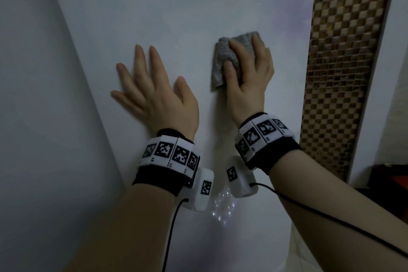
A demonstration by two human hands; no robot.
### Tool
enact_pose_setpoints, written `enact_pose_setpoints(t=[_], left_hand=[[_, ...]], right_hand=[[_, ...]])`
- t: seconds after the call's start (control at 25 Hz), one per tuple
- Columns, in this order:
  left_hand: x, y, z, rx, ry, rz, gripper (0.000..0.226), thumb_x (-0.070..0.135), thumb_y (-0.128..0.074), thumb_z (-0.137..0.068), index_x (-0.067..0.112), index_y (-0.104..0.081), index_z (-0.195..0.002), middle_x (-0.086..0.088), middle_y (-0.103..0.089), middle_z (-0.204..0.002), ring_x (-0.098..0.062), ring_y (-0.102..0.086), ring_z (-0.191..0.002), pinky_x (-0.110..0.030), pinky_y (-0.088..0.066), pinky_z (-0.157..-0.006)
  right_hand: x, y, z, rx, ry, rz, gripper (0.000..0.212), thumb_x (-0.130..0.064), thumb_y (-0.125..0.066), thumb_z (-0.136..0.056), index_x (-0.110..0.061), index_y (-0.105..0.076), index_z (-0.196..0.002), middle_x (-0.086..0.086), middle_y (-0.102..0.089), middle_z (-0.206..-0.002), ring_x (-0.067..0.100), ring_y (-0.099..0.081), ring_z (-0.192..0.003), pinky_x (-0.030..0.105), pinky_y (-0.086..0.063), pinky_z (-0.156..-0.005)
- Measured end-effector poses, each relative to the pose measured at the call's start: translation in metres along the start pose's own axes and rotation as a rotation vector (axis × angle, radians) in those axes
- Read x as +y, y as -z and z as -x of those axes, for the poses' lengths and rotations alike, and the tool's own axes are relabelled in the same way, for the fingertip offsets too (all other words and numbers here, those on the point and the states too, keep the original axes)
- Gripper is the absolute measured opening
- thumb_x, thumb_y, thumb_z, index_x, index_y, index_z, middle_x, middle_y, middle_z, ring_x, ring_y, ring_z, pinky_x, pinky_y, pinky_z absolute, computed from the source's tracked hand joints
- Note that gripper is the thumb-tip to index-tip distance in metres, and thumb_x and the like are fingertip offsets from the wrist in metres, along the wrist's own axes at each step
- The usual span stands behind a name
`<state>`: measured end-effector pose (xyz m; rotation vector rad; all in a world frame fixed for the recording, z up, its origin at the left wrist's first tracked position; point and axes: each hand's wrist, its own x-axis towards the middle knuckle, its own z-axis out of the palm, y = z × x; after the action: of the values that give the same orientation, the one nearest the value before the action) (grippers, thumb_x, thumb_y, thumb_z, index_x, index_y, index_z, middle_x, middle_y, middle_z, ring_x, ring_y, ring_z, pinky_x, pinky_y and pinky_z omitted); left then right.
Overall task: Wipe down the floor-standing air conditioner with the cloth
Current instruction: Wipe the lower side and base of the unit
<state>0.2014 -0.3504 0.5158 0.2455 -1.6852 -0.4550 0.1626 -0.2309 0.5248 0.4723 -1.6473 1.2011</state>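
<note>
Against the pale, smooth front of the air conditioner (176, 17), the right hand (249, 79) presses a folded grey cloth (225, 59), fingers clamped over it. Left hand (159, 95) lies flat beside it, fingers spread apart. Brown mosaic tile strip (344, 68) borders the unit's right edge.

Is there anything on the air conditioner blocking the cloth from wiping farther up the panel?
Nothing visible. The right hand presses the cloth on the air conditioner, whose panel above is bare. The left hand lies flat beside it, not above.
</note>
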Motion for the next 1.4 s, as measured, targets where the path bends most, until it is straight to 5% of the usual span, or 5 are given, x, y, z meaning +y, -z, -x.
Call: enact_pose_setpoints(t=[0.76, 0.96, 1.08, 1.24, 1.4], left_hand=[[-0.05, 0.021, -0.016, 0.036, -0.001, 0.017, 0.069, 0.034, -0.05, -0.085, 0.02, -0.028, -0.148, -0.005, -0.019, -0.157, -0.034, -0.007, -0.145, -0.055, 0.005, -0.113], [-0.061, 0.027, -0.021, 0.04, 0.02, 0.115, 0.071, 0.03, -0.051, -0.085, 0.014, -0.025, -0.149, -0.008, -0.017, -0.157, -0.03, -0.009, -0.145, -0.051, 0.003, -0.116], [-0.066, 0.033, -0.023, 0.049, 0.038, 0.197, 0.074, 0.026, -0.052, -0.086, 0.006, -0.02, -0.149, -0.01, -0.017, -0.156, -0.022, -0.017, -0.144, -0.046, -0.001, -0.118], [-0.079, 0.038, -0.026, 0.005, 0.094, 0.297, 0.072, 0.025, -0.047, -0.089, 0.005, -0.014, -0.15, -0.009, -0.017, -0.157, -0.018, -0.018, -0.143, -0.036, -0.007, -0.119], [-0.092, 0.038, -0.032, -0.069, 0.147, 0.433, 0.065, 0.029, -0.038, -0.092, 0.011, -0.017, -0.15, -0.005, -0.021, -0.156, -0.013, -0.022, -0.142, -0.005, -0.012, -0.106]], right_hand=[[-0.024, -0.031, 0.027, 0.025, 0.102, -0.047, 0.031, -0.022, -0.057, -0.091, -0.02, -0.058, -0.122, 0.008, -0.033, -0.147, 0.034, -0.019, -0.138, 0.048, -0.014, -0.115], [-0.041, -0.041, 0.032, 0.092, -0.01, -0.086, 0.03, -0.022, -0.056, -0.092, -0.022, -0.059, -0.122, 0.006, -0.032, -0.149, 0.033, -0.017, -0.14, 0.05, -0.013, -0.115], [-0.041, -0.047, 0.04, 0.024, 0.12, -0.046, 0.031, -0.02, -0.056, -0.092, -0.021, -0.059, -0.122, -0.001, -0.03, -0.145, 0.034, -0.017, -0.14, 0.055, -0.013, -0.114], [-0.051, -0.05, 0.035, 0.175, -0.076, -0.142, 0.03, -0.018, -0.056, -0.091, -0.022, -0.06, -0.12, 0.009, -0.034, -0.147, 0.034, -0.02, -0.138, 0.049, -0.013, -0.115], [-0.054, -0.058, 0.04, 0.081, 0.081, -0.076, 0.029, -0.017, -0.058, -0.09, -0.019, -0.062, -0.119, 0.011, -0.036, -0.146, 0.037, -0.02, -0.138, 0.052, -0.015, -0.114]])
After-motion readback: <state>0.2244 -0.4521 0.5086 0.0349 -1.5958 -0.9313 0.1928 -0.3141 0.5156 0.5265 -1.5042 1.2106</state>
